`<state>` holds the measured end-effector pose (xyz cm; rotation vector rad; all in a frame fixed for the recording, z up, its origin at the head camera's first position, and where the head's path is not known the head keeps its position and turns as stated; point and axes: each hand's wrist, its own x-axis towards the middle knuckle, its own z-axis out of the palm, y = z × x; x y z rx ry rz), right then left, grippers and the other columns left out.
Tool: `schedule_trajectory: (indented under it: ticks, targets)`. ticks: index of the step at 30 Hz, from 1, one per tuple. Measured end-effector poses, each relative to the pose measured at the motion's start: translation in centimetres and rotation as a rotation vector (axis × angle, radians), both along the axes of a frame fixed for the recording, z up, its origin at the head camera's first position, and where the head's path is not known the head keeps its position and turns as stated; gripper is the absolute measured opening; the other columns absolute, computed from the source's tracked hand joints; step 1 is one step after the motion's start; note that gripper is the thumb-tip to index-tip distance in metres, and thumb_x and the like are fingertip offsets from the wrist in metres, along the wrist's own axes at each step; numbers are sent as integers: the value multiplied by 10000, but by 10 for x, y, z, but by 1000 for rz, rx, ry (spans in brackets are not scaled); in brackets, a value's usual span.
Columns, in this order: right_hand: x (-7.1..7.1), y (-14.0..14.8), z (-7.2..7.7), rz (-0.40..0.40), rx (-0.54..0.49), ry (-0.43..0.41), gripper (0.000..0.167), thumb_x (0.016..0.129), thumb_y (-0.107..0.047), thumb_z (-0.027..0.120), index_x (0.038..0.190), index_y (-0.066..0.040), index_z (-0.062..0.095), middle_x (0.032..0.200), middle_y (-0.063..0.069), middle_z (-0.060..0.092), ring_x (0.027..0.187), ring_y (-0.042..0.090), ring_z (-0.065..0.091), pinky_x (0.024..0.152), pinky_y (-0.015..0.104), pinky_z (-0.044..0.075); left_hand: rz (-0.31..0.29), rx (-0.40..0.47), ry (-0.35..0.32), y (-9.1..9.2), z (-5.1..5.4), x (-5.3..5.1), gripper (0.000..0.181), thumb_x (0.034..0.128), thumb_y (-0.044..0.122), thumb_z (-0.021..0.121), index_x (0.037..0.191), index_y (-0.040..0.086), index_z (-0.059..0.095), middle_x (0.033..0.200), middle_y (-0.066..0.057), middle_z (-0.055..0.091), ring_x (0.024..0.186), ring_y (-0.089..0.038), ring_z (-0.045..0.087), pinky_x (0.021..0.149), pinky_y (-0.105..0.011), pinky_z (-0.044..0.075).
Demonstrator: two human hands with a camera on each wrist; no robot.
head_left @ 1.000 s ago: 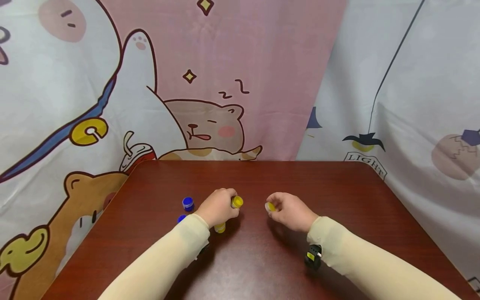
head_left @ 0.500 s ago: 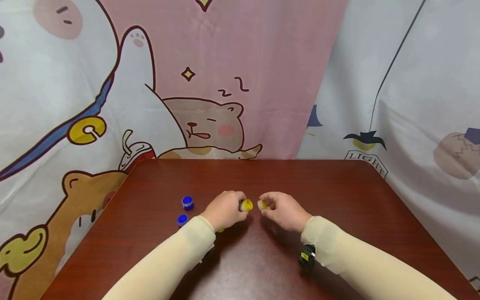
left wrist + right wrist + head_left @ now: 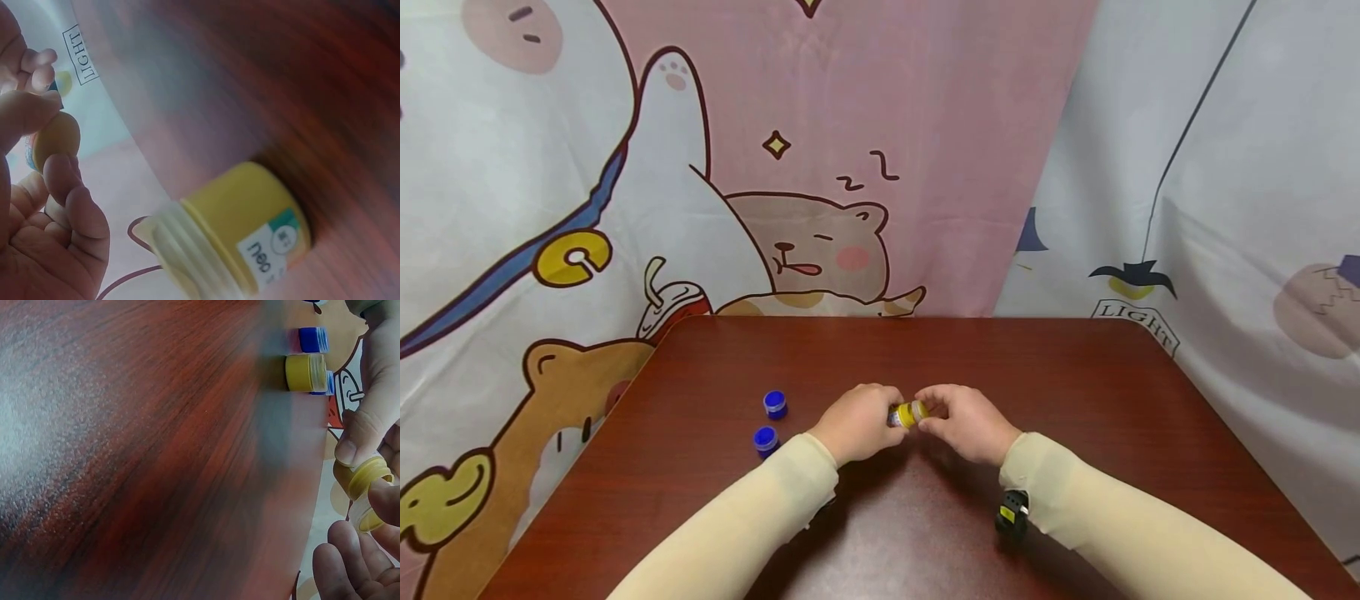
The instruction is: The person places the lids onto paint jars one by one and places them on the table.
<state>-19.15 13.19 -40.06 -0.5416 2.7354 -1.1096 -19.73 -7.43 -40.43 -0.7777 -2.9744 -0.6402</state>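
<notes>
My left hand [image 3: 857,423] grips a small yellow paint jar [image 3: 902,416], tipped so its mouth faces right. In the right wrist view the jar's threaded neck [image 3: 369,477] shows. My right hand [image 3: 967,422] pinches the clear-rimmed yellow lid [image 3: 920,409] against the mouth. Whether the threads have caught, I cannot tell. A second yellow paint jar [image 3: 234,215], with its lid on, stands on the table near my left wrist; the left arm hides it in the head view.
Two blue paint jars, one farther back [image 3: 775,405] and one nearer [image 3: 766,442], stand left of my left hand. The dark red-brown table [image 3: 1045,358] ends at a cartoon-printed curtain [image 3: 955,167] behind it.
Both hands have come together: the left moved right with the yellow jar, the right moved slightly left with the lid. The lid now meets the jar's mouth.
</notes>
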Motion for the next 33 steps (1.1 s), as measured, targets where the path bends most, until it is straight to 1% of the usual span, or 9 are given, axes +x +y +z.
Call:
schedule_trajectory:
  ticks: [4,8,14,22,33]
  targets:
    - [0,0,0,6,3,13,316,922,-67,793,1228,-60,717,1082,45,756,975,175,713,871,387,591,-5,-14,13,1,0,0,246,876,322,831,1009,144,725,843,67,664,742,-98,578,703,-271,502]
    - [1,0,-1,9,3,21,315,918,-70,797,1224,-63,721,1075,43,757,962,169,711,864,384,588,-4,-21,17,1,-1,0,250,878,326,830,1016,144,729,852,64,668,751,-102,581,715,-277,509]
    - [1,0,0,16,-1,14,312,918,-73,800,1220,-64,723,1069,38,757,948,150,707,848,367,587,-8,-22,15,2,-3,0,259,882,331,832,1026,141,731,867,55,677,761,-108,583,724,-284,518]
    - [3,0,1,27,-3,17,310,915,-74,803,1214,-61,723,1059,33,758,932,138,704,820,352,584,-5,-28,10,3,-1,1,267,883,335,828,1033,138,728,872,51,675,768,-114,579,730,-291,517]
    - [4,0,1,12,15,11,328,913,-92,810,1229,-78,725,1065,15,756,933,127,697,818,332,580,-6,-50,19,4,-2,1,295,882,338,827,1063,125,734,892,42,686,780,-115,582,737,-295,520]
